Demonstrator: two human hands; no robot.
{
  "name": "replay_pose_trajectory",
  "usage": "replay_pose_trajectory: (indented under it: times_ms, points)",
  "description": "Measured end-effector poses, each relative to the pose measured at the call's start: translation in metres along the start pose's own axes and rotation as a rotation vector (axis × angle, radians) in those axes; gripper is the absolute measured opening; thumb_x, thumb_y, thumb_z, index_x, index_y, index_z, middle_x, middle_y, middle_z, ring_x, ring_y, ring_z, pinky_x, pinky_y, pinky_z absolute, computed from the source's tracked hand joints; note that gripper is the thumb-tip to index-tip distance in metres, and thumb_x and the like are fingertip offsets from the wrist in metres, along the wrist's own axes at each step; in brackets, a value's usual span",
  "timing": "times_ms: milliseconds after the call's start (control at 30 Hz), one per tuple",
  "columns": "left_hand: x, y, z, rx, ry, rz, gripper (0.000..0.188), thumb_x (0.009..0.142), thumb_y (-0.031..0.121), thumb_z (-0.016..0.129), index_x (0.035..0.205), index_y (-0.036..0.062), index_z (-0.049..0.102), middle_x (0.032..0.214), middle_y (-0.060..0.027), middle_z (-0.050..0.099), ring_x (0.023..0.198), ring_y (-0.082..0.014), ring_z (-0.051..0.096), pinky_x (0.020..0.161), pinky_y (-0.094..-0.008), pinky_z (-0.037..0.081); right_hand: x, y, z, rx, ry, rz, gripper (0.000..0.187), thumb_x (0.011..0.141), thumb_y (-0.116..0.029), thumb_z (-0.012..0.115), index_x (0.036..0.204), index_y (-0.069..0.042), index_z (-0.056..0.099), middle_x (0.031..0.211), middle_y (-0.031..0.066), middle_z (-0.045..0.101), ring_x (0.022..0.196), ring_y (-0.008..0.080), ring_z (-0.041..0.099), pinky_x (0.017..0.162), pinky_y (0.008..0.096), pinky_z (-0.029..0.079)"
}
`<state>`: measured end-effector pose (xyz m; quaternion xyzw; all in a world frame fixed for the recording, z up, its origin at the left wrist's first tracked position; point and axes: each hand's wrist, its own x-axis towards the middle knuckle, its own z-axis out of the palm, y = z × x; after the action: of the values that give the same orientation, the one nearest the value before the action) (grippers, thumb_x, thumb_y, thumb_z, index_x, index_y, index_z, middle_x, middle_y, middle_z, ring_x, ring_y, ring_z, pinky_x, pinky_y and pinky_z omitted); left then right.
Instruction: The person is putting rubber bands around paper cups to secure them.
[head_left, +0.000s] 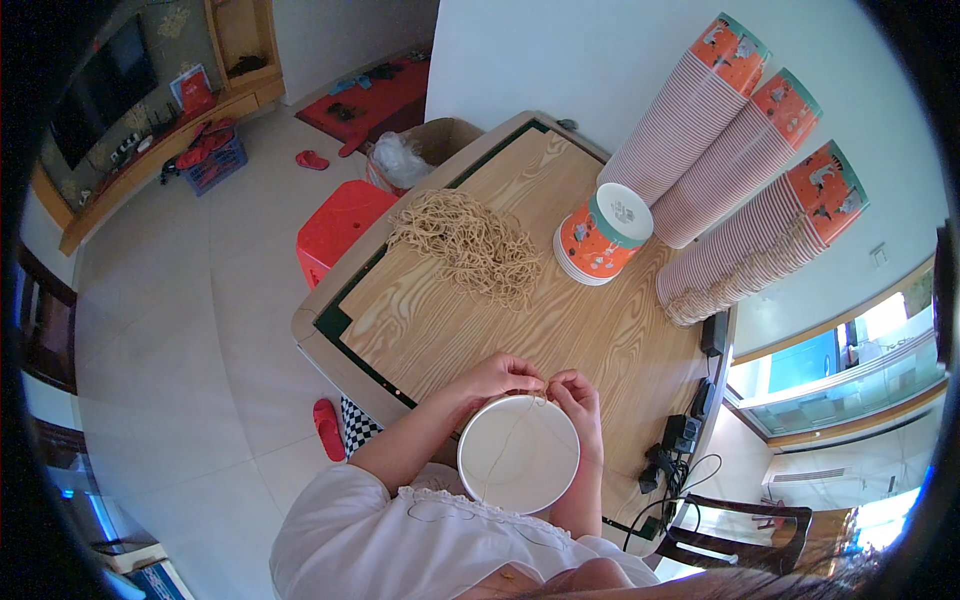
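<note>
**Hands meeting over the far rim of a white tub**

The white tub [520,462] is sitting directly below the hands and close against the person's body, its round mouth facing up toward the head. Its long axis is running roughly along the line of sight, so its depth is hard to judge. The left hand [508,377] is spanning the far rim, while the right hand [577,402] is bending in at the far right; neither is clearly nearer. Their fingertips are almost touching, pinching closed around a thin tan strand [540,394] just at the rim. What is supporting the tub underneath is hidden.

Beyond, a twine heap [470,245] is lying ahead and to the left on the wood-grain tabletop [575,335]. Ahead and to the right, an upturned orange tub [598,240] is standing before three leaning tub stacks [685,125]. Black adapters [681,434] are crowding the right edge. A red stool [340,230] is standing beside the left edge, on the pale floor [160,350].
</note>
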<state>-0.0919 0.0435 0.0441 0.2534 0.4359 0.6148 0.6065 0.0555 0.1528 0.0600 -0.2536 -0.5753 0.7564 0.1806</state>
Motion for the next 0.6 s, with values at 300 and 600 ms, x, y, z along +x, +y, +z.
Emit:
replay_pose_trajectory:
  times_ms: [300, 600]
  points:
    - [-0.0001, 0.0001, 0.0002, 0.015, 0.003, 0.016, 0.016, 0.077, 0.015, 0.064, 0.088, 0.0034, 0.063, 0.073, 0.0001, 0.060, 0.063, -0.0072, 0.055, 0.057, -0.0203, 0.044, -0.0005, -0.0042, 0.0044, -0.026, -0.011, 0.014, 0.005, 0.081, 0.001, 0.055, 0.082, -0.004, 0.055, 0.072, 0.0009, 0.058, 0.062, 0.0064, 0.053, 0.055, 0.0188, 0.042]
    - [-0.0014, -0.0005, 0.0000, 0.003, -0.015, 0.020, 0.018, 0.078, 0.014, 0.064, 0.091, 0.0031, 0.061, 0.079, -0.0014, 0.061, 0.073, -0.0086, 0.057, 0.064, -0.0222, 0.046, 0.0028, -0.0008, 0.0006, -0.060, -0.008, -0.017, 0.004, 0.080, 0.001, 0.056, 0.082, -0.003, 0.055, 0.074, 0.0019, 0.059, 0.064, 0.0072, 0.055, 0.056, 0.0190, 0.044]
